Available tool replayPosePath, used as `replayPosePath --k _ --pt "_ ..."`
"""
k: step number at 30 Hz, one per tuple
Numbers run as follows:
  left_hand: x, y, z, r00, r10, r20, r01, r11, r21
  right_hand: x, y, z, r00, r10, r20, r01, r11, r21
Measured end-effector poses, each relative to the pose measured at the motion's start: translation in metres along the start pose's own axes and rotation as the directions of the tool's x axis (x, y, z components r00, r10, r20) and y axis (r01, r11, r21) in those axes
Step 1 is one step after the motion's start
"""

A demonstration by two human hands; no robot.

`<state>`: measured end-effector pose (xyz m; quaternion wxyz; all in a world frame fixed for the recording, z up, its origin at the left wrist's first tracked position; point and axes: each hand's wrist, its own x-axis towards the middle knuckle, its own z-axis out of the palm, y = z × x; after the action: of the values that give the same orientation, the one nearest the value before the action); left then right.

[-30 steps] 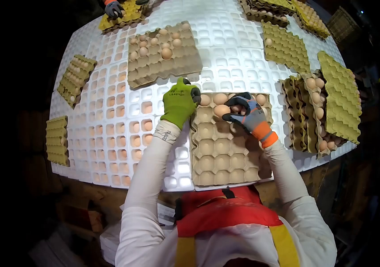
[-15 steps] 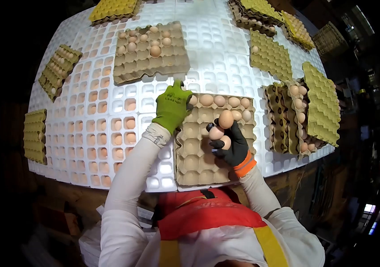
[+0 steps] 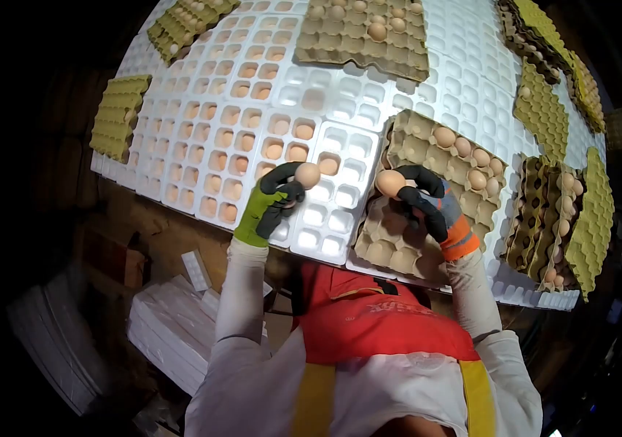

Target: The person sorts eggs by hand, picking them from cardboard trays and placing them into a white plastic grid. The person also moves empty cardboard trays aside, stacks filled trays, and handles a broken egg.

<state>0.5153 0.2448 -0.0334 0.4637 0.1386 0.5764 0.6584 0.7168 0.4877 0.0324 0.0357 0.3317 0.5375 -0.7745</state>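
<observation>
My left hand (image 3: 273,204), in a green glove with black fingers, is closed round a brown egg (image 3: 307,175) above the white foam trays. Another pale thing shows faintly among its fingers. My right hand (image 3: 435,211), in a grey and black glove with an orange cuff, grips a second brown egg (image 3: 390,183) between its fingers; whether its palm holds more is hidden. Below the right hand lies a brown pulp egg tray (image 3: 387,244), with several eggs along its far right part. A foam tray (image 3: 330,195) between my hands has one egg (image 3: 327,164) in its cells.
Foam trays with many eggs (image 3: 217,160) cover the table's left side. A larger pulp tray (image 3: 358,54) with several eggs lies beyond. Yellow pulp trays (image 3: 589,226) stand at the right and another (image 3: 121,116) at the left. White foam packs (image 3: 169,328) lie below the table edge.
The view has swung left. My left hand has come from the pulp tray's far edge to the foam trays and now holds an egg. Fewer eggs show in my right hand.
</observation>
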Motion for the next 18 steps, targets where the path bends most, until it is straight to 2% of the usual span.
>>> replayPosePath --k 1,2,3,4,5,6,7,9,11,12,14,15,16,17,18 --pt "-0.019 0.005 -0.014 0.985 -0.012 -0.171 0.026 0.997 0.079 0.008 -0.009 0.009 1.000 -0.012 0.023 0.017 0.969 -0.247" --pt "-0.031 0.003 -0.028 0.965 -0.017 -0.262 0.064 0.983 0.174 0.028 0.004 0.013 0.901 -0.380 0.211 0.433 0.750 -0.501" --pt "-0.042 -0.002 -0.043 0.937 -0.012 -0.350 0.110 0.959 0.262 0.034 0.006 0.024 0.878 -0.418 0.233 0.439 0.511 -0.739" --pt "-0.052 -0.011 -0.059 0.945 -0.017 -0.326 0.102 0.965 0.244 0.043 0.011 0.039 0.852 -0.428 0.302 0.441 0.275 -0.854" --pt "-0.062 -0.031 -0.067 0.901 0.354 -0.252 -0.070 0.690 0.721 0.055 0.016 0.056 0.826 -0.421 0.375 0.421 0.019 -0.907" --pt "-0.072 -0.021 -0.053 0.904 0.369 -0.218 -0.017 0.539 0.842 0.067 0.019 0.075 0.893 -0.262 0.367 0.359 -0.081 -0.930" --pt "-0.076 -0.012 -0.033 0.910 0.373 -0.182 0.036 0.366 0.930 0.075 0.027 0.095 0.917 -0.211 0.337 0.291 -0.222 -0.931" --pt "-0.066 -0.025 -0.017 0.904 0.353 -0.239 0.156 0.249 0.956 0.104 0.057 0.116 0.955 -0.106 0.277 0.220 -0.374 -0.901" --pt "-0.049 -0.022 0.006 0.919 0.316 -0.236 0.248 0.001 0.969 0.099 0.056 0.118 0.950 -0.107 0.294 0.265 -0.228 -0.937" --pt "-0.044 -0.030 0.006 0.928 0.307 -0.210 0.242 -0.070 0.968 0.095 0.057 0.117 0.948 -0.104 0.302 0.284 -0.157 -0.946" --pt "-0.051 -0.032 0.002 0.885 0.402 -0.236 0.206 0.116 0.972 0.082 0.070 0.111 0.918 -0.223 0.328 0.376 0.225 -0.899" --pt "-0.054 -0.032 -0.001 0.861 0.446 -0.245 0.172 0.197 0.965 0.076 0.077 0.110 0.905 -0.290 0.310 0.410 0.409 -0.815" --pt "-0.061 -0.043 -0.005 0.818 0.532 -0.219 0.115 0.222 0.968 0.072 0.085 0.115 0.929 -0.258 0.266 0.360 0.455 -0.815" --pt "-0.068 -0.053 -0.005 0.822 0.526 -0.217 0.103 0.238 0.966 0.084 0.114 0.109 0.921 -0.213 0.325 0.385 0.386 -0.838" --pt "-0.073 -0.061 -0.005 0.823 0.525 -0.216 0.092 0.252 0.963 0.081 0.114 0.112 0.913 -0.225 0.341 0.401 0.337 -0.852"
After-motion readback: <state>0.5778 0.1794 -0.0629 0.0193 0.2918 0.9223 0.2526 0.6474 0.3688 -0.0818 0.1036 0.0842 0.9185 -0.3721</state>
